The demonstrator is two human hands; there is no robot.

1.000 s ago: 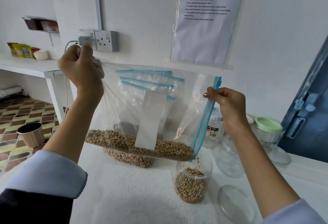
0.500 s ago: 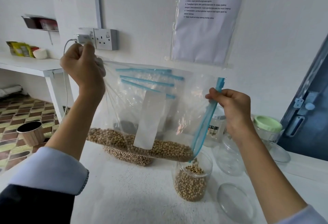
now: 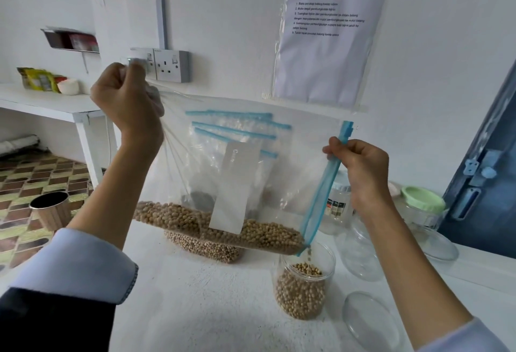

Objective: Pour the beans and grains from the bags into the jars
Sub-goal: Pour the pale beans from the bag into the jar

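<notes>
Soybeans trickling from a held-up zip bag into a clear jar.

The left hand (image 3: 127, 100) has its fingers curled tight round the bunched bottom corner of the clear zip bag (image 3: 282, 173), lifting it high; the right hand (image 3: 360, 169) pinches the blue zip strip (image 3: 325, 190) between thumb and fingers at the bag's mouth. The soybeans (image 3: 223, 226) lie along the bag's sagging lower edge, and its lowest corner hangs just over the open jar (image 3: 304, 282) on the white surface (image 3: 195, 310), which is more than half full. A few beans are falling in. Behind stand more zip bags (image 3: 237, 134), one holding paler beans; empty jars (image 3: 360, 251) and a clear lid (image 3: 371, 321) sit to the right.
</notes>
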